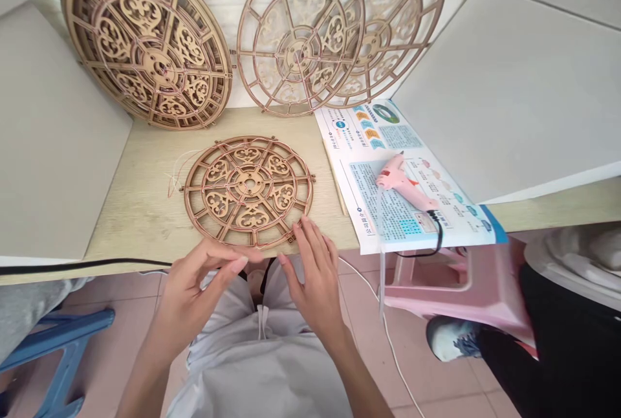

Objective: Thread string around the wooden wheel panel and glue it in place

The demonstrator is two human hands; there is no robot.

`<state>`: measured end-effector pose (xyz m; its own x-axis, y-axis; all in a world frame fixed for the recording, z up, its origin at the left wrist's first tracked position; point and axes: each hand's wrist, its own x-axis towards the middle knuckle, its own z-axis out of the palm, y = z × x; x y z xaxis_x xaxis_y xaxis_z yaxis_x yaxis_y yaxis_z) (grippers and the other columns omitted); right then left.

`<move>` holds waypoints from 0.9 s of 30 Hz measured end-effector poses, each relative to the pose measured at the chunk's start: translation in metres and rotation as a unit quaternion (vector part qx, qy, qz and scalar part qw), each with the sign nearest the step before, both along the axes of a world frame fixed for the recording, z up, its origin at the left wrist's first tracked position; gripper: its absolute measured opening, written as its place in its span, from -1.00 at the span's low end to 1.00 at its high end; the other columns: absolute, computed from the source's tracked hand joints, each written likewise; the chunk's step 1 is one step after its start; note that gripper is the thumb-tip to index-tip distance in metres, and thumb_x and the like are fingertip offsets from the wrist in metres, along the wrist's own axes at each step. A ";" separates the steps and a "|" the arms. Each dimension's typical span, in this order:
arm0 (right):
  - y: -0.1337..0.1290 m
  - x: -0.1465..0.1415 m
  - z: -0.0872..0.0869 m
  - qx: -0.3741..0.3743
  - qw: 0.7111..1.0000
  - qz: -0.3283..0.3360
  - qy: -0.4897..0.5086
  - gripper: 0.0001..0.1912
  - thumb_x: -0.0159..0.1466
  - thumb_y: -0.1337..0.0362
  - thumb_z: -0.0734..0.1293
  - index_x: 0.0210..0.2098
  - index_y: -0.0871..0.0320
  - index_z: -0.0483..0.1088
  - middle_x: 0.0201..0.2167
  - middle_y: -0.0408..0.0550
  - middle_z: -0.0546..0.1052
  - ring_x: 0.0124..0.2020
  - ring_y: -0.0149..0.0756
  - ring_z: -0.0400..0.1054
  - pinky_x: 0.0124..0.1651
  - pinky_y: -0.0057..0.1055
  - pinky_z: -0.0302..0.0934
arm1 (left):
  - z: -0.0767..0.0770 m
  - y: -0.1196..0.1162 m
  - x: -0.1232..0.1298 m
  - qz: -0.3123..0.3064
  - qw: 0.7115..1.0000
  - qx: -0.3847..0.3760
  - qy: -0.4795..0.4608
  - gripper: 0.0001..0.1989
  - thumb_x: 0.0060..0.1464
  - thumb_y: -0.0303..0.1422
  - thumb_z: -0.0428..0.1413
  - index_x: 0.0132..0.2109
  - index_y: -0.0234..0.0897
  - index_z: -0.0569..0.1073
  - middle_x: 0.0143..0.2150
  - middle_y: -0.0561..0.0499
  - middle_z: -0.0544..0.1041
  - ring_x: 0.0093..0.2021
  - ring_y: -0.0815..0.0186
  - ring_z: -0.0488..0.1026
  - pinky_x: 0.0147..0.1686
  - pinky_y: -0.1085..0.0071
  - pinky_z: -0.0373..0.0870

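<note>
On the worktop [140, 204] lies an openwork wheel [241, 186], likely light, stiff, fragile; best held by its rim [188, 201]. The right hand [315, 269] has its grip spread at that rim; the left hand [196, 282] is half closed, whether on anything I cannot tell.

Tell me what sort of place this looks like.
Probably a craft workshop: a round, brown, wooden-looking openwork wheel lies flat on a pale wood-grain tabletop, similar wheels stand propped behind it, and a pink glue gun rests on a printed white-and-blue paper sheet.
</note>
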<state>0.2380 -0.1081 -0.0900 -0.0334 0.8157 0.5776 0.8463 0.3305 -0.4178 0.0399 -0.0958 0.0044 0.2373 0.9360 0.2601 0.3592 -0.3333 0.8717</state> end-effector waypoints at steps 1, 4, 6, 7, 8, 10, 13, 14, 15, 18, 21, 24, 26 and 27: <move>0.000 0.000 0.000 0.000 1.000 0.000 0.003 -0.32 0.45 0.27 0.26 0.49 0.12 -0.03 0.35 0.20 0.31 0.41 -0.09 0.17 0.38 -0.08 0.06 | 0.002 -0.004 -0.001 0.011 1.000 -0.004 0.003 -0.95 0.31 -0.40 0.14 -0.16 -0.20 0.50 -0.21 0.04 0.67 -0.24 0.33 0.64 -0.21 0.46 0.60; 0.000 0.000 0.000 0.002 1.000 0.001 0.009 -0.33 0.44 0.28 0.28 0.47 0.15 0.00 0.35 0.20 0.31 0.41 -0.10 0.16 0.39 -0.10 0.04 | 0.002 -0.014 -0.003 0.060 0.996 -0.005 0.062 -0.97 0.31 -0.37 0.15 -0.15 -0.19 0.49 -0.36 0.12 0.63 -0.42 0.41 0.59 -0.36 0.55 0.53; 0.000 0.000 0.000 -0.001 1.000 0.005 0.013 -0.35 0.44 0.28 0.28 0.46 0.16 0.03 0.35 0.21 0.30 0.42 -0.10 0.15 0.40 -0.10 0.02 | -0.003 -0.016 -0.003 0.094 0.987 0.025 0.128 -0.91 0.30 -0.33 0.18 -0.07 -0.16 0.48 -0.39 0.15 0.60 -0.47 0.43 0.53 -0.41 0.54 0.47; 0.000 0.000 0.001 -0.005 1.000 0.007 0.015 -0.36 0.45 0.27 0.27 0.45 0.16 0.04 0.36 0.20 0.30 0.42 -0.10 0.14 0.40 -0.09 0.02 | -0.007 -0.015 -0.003 0.107 0.979 0.057 0.166 -0.85 0.28 -0.30 0.20 -0.02 -0.15 0.48 -0.37 0.14 0.60 -0.44 0.41 0.52 -0.38 0.51 0.46; -0.001 0.000 0.001 -0.010 1.000 0.010 0.019 -0.37 0.45 0.27 0.27 0.45 0.15 0.05 0.36 0.20 0.29 0.42 -0.10 0.13 0.40 -0.09 0.02 | -0.012 -0.012 -0.003 0.115 0.967 0.099 0.204 -0.77 0.26 -0.27 0.22 0.04 -0.15 0.49 -0.31 0.10 0.60 -0.37 0.37 0.52 -0.33 0.46 0.46; -0.001 0.002 0.002 -0.019 0.999 0.013 0.026 -0.38 0.46 0.26 0.26 0.45 0.14 0.04 0.36 0.19 0.29 0.43 -0.10 0.13 0.40 -0.08 0.02 | -0.023 -0.004 -0.001 0.112 0.941 0.173 0.267 -0.70 0.23 -0.23 0.25 0.07 -0.19 0.51 -0.11 -0.02 0.59 -0.12 0.22 0.51 -0.10 0.30 0.45; -0.002 0.003 0.002 -0.028 0.999 0.016 0.021 -0.36 0.45 0.26 0.26 0.46 0.14 0.03 0.37 0.18 0.28 0.43 -0.10 0.13 0.40 -0.08 0.02 | -0.038 0.010 0.001 0.094 0.926 0.186 0.316 -0.70 0.23 -0.23 0.25 0.05 -0.25 0.55 -0.10 -0.05 0.58 -0.08 0.14 0.44 -0.04 0.21 0.40; -0.002 0.003 0.002 -0.030 0.999 0.017 0.017 -0.36 0.45 0.26 0.26 0.46 0.14 0.02 0.37 0.19 0.28 0.43 -0.10 0.13 0.40 -0.09 0.02 | -0.041 0.014 0.001 0.094 0.928 0.177 0.314 -0.71 0.23 -0.22 0.25 0.03 -0.25 0.57 -0.12 -0.05 0.59 -0.09 0.14 0.43 -0.05 0.21 0.39; -0.002 0.003 0.002 -0.030 0.999 0.017 0.014 -0.36 0.45 0.27 0.26 0.46 0.15 0.02 0.37 0.19 0.28 0.43 -0.11 0.13 0.41 -0.10 0.02 | -0.043 0.016 0.000 0.095 0.933 0.166 0.306 -0.74 0.23 -0.22 0.24 0.00 -0.24 0.59 -0.14 -0.04 0.59 -0.11 0.15 0.42 -0.05 0.23 0.38; -0.002 0.003 0.001 -0.021 1.000 0.012 0.016 -0.38 0.46 0.28 0.25 0.45 0.16 0.04 0.36 0.18 0.30 0.42 -0.13 0.14 0.41 -0.12 0.01 | -0.044 0.019 -0.002 0.099 0.950 0.132 0.266 -0.81 0.24 -0.23 0.23 -0.07 -0.18 0.63 -0.17 0.00 0.59 -0.13 0.21 0.41 -0.08 0.28 0.36; -0.001 0.001 0.001 -0.011 1.000 0.007 0.025 -0.40 0.46 0.28 0.26 0.43 0.17 0.07 0.35 0.18 0.31 0.42 -0.14 0.14 0.41 -0.14 0.00 | -0.041 0.018 -0.002 0.103 0.958 0.109 0.246 -0.90 0.26 -0.28 0.22 -0.15 -0.15 0.63 -0.22 0.05 0.58 -0.18 0.25 0.40 -0.11 0.31 0.33; -0.001 0.000 0.001 -0.009 1.000 0.009 0.026 -0.39 0.46 0.29 0.26 0.44 0.16 0.06 0.35 0.16 0.32 0.42 -0.14 0.14 0.41 -0.13 -0.01 | -0.038 0.019 0.004 0.116 0.951 0.112 0.265 -0.90 0.27 -0.32 0.20 -0.20 -0.18 0.61 -0.23 0.03 0.53 -0.17 0.23 0.36 -0.11 0.31 0.29; -0.001 0.000 0.001 -0.012 1.000 0.009 0.022 -0.40 0.46 0.28 0.26 0.44 0.15 0.05 0.35 0.16 0.32 0.43 -0.14 0.13 0.41 -0.13 -0.01 | -0.035 0.020 0.008 0.114 0.953 0.099 0.262 -0.87 0.31 -0.32 0.15 -0.19 -0.22 0.57 -0.20 0.00 0.48 -0.14 0.23 0.35 -0.09 0.31 0.28; -0.001 0.000 0.002 -0.013 1.000 0.007 0.020 -0.40 0.46 0.28 0.25 0.44 0.15 0.05 0.35 0.16 0.32 0.43 -0.14 0.13 0.41 -0.13 -0.01 | -0.032 0.020 0.010 0.110 0.959 0.087 0.245 -0.86 0.33 -0.32 0.13 -0.18 -0.24 0.55 -0.19 0.00 0.46 -0.12 0.24 0.36 -0.08 0.32 0.28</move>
